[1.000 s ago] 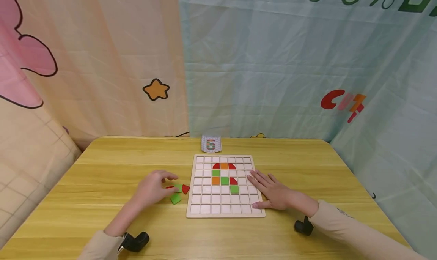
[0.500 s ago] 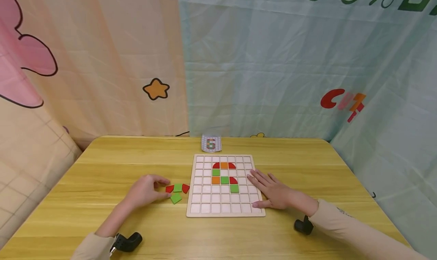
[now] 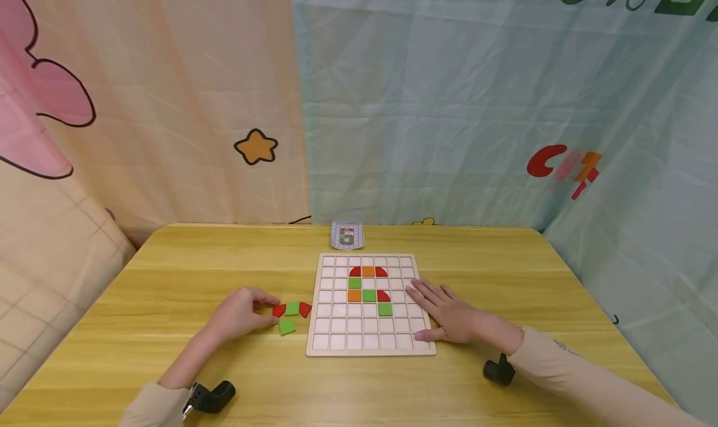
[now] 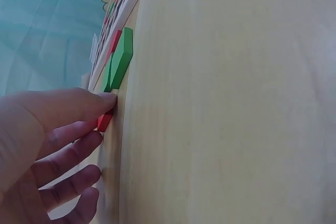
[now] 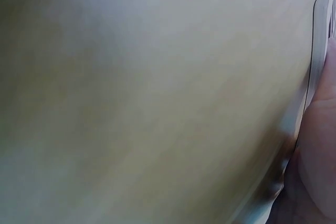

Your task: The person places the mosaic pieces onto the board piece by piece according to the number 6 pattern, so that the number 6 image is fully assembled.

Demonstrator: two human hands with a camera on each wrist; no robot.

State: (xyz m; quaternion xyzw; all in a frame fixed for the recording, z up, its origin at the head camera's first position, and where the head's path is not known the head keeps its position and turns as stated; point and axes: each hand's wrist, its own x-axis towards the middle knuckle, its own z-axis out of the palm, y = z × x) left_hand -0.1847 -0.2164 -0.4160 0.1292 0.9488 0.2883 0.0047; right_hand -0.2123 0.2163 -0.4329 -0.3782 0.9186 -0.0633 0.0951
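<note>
My left hand (image 3: 238, 315) is at the left of the board, its thumb and fingers pinching a red quarter-round tile (image 3: 278, 311) on the table. In the left wrist view, part of this red tile (image 4: 105, 121) shows beneath the thumb. Two green square tiles (image 3: 292, 308) and another red tile (image 3: 305, 310) lie beside it. My right hand (image 3: 451, 318) rests flat with spread fingers on the right edge of the white gridded board (image 3: 336, 343). Red, orange and green tiles sit in the board's middle cells, among them a green square (image 3: 385, 309).
A small card (image 3: 347, 235) with a printed coloured pattern stands behind the board. The wooden table (image 3: 213, 259) reaches back to hanging curtains (image 3: 437, 103). A black wrist camera (image 3: 212, 397) hangs under the left sleeve, another (image 3: 498, 371) under the right.
My left hand has drawn back left from over the tiles and down onto the left red tile, which has turned slightly. The lower green tile has also turned a little. My right hand stays put.
</note>
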